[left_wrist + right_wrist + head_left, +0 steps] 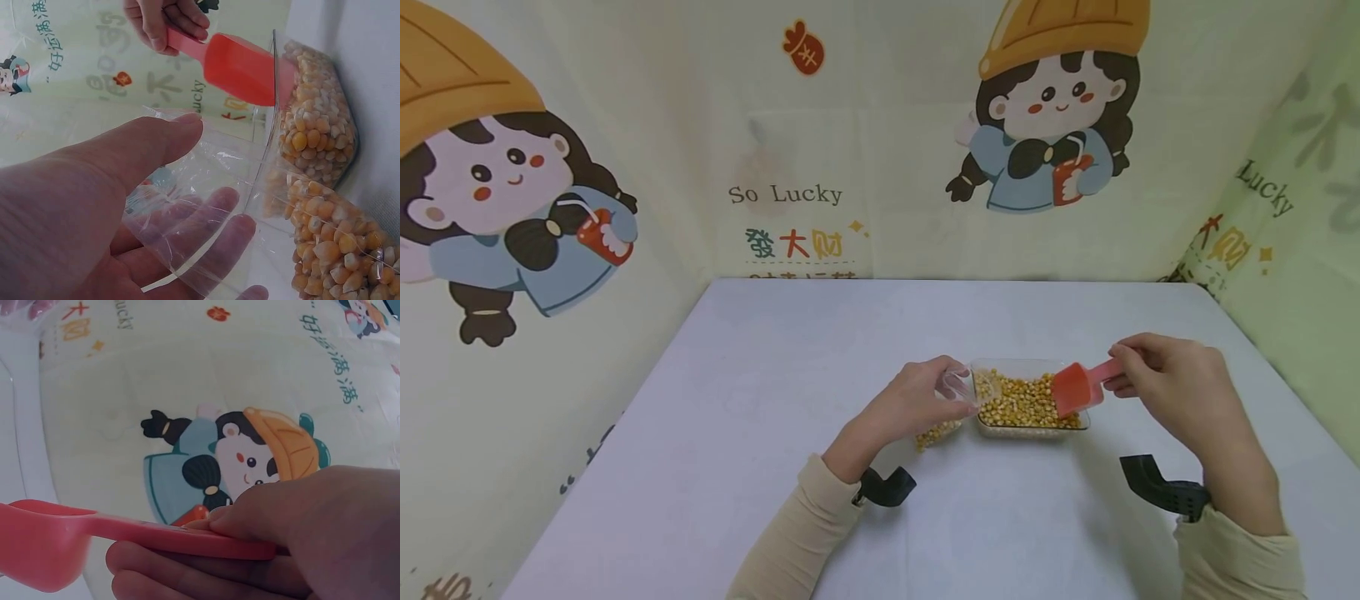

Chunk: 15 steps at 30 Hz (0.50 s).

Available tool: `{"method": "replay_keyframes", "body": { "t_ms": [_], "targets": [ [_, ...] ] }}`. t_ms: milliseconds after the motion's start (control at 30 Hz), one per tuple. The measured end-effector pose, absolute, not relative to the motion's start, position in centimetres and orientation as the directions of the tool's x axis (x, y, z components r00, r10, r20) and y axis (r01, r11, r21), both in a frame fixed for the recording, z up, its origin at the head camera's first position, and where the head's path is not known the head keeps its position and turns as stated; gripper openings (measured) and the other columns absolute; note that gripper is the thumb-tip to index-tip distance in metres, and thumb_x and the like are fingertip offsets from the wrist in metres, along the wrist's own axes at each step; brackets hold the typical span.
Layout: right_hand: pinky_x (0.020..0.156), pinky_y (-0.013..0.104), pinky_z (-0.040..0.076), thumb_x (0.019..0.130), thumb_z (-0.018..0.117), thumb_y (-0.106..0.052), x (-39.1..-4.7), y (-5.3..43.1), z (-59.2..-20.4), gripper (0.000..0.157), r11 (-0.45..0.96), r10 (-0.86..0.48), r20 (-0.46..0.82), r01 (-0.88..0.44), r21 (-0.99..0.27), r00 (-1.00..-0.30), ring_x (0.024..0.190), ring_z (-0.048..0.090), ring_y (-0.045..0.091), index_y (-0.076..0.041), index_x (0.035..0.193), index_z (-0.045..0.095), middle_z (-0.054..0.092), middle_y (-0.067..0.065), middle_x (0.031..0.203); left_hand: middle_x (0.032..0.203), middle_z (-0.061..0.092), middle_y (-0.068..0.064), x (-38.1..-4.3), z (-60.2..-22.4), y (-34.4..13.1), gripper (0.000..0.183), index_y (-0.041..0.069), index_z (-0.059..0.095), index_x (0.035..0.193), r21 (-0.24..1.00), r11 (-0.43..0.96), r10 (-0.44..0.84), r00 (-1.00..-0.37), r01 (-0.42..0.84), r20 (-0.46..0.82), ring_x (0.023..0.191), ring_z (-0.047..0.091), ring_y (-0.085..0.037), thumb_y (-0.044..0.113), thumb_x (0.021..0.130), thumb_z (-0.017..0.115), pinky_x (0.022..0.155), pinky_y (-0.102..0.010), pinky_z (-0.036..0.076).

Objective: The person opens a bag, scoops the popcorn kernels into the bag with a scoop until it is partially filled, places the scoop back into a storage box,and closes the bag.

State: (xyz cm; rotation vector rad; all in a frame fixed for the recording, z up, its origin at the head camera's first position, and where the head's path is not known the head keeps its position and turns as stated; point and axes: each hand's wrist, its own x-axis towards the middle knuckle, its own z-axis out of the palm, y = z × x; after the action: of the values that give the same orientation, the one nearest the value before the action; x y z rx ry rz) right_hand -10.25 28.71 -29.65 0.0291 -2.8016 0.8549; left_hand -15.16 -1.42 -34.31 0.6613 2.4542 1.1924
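Observation:
A clear rectangular container (pixel 1033 432) of yellow corn kernels (pixel 1018 398) stands on the table. My right hand (pixel 1180 387) grips the handle of a red scoop (pixel 1077 390), thumb above and fingers below it. The scoop's front end dips inside the container's right end, against the kernels. Left of the container, my left hand (pixel 910 400) holds the mouth of a clear plastic bag (pixel 206 159) spread between thumb and fingers. Corn kernels (pixel 334 244) fill the bag's lower part, which rests beside the container. In the right wrist view, the scoop's contents are hidden.
A white-covered table (pixel 760 433) lies under everything. Behind it and along both sides hangs a printed cloth (pixel 880 150) with cartoon figures and lettering. A black wrist mount (pixel 887 487) sits on the left wrist, another black mount (pixel 1161 492) on the right.

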Motion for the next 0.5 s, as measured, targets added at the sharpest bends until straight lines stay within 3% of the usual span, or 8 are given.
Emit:
{"method": "replay_keyframes", "body": {
  "t_ms": [500],
  "targets": [
    [0.068,0.035,0.060,0.103,0.052,-0.024,-11.4,29.0,-30.7,0.037,0.786,0.013,0.068,-0.032,-0.618,-0.998,0.071,0.074,0.018,0.009,0.117,0.062,0.074,0.016,0.087,0.107,0.068,0.005,-15.4,-34.6,-1.4,0.051,0.017,0.058,0.129,0.797,0.547,0.537,-0.838,0.257,-0.098,0.100,0.063,-0.008,0.039,0.087,0.075,0.082,-0.028,0.052]
  ]
}}
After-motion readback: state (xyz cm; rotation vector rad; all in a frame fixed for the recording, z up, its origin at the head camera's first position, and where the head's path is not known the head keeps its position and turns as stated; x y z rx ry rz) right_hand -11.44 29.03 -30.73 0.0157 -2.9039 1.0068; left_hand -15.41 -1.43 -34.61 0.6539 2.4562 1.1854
